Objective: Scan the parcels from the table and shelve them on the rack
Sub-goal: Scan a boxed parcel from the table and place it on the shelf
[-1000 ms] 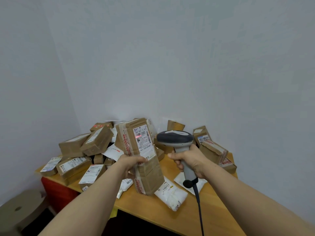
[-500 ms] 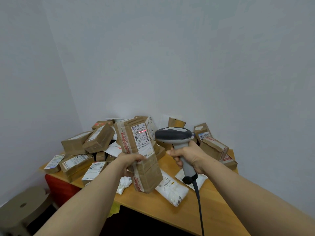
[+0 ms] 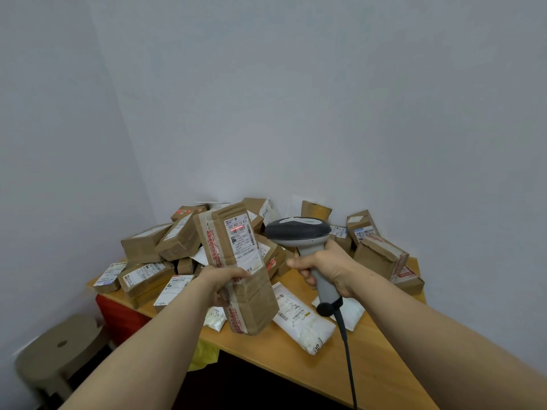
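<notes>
A long brown parcel (image 3: pixel 236 270) is gripped upright by the left hand (image 3: pixel 220 281) above the counter (image 3: pixel 370 362); a red scan line is seen on its label (image 3: pixel 240 238); the grey scanner (image 3: pixel 299 235) is clasped by the right hand (image 3: pixel 328 267), aimed at it; other parcels (image 3: pixel 177 241) are heaped behind.

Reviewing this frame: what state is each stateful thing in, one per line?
held parcel: held up, tilted, label toward the scanner.
scanner: on, red line across the label's barcode.
left hand: grips the held parcel.
right hand: grips the scanner's handle.
parcel pile: heaped on the table, unshelved.
white mailer: lying flat on the table.
</notes>
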The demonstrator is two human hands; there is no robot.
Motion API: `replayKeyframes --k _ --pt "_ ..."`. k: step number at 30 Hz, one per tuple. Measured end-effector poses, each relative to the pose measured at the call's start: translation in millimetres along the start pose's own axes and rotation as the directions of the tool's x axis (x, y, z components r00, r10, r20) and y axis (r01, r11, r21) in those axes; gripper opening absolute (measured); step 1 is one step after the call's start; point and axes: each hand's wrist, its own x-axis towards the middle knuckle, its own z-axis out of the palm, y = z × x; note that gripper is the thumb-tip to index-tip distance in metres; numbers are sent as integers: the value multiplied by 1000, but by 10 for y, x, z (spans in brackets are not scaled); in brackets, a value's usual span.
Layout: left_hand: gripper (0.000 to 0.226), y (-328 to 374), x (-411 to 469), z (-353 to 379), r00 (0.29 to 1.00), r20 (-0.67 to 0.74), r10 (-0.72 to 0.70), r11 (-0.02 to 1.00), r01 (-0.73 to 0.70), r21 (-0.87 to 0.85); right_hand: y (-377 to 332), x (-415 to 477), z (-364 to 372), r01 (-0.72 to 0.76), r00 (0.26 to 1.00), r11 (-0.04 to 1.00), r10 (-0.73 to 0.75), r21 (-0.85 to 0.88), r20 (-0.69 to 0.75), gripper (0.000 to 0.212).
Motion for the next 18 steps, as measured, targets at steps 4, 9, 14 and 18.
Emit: replayKeyframes --k 4,9,14,18 --pt "56 -3 18 -9 1000 -14 8 1000 -8 5 27 49 21 -28 1000 1000 28 10 11 32" --pt "49 -37 -48 -64 1000 -16 -10 1000 10 5 93 122 90 -40 999 996 41 74 -4 14" --pt "62 -230 -233 -274 998 61 -35 997 39 -62 221 298 242 -93 995 981 97 172 -18 26" --pt "56 -550 -426 -535 995 96 -41 969 63 -238 513 357 529 -193 974 966 210 169 -88 28"
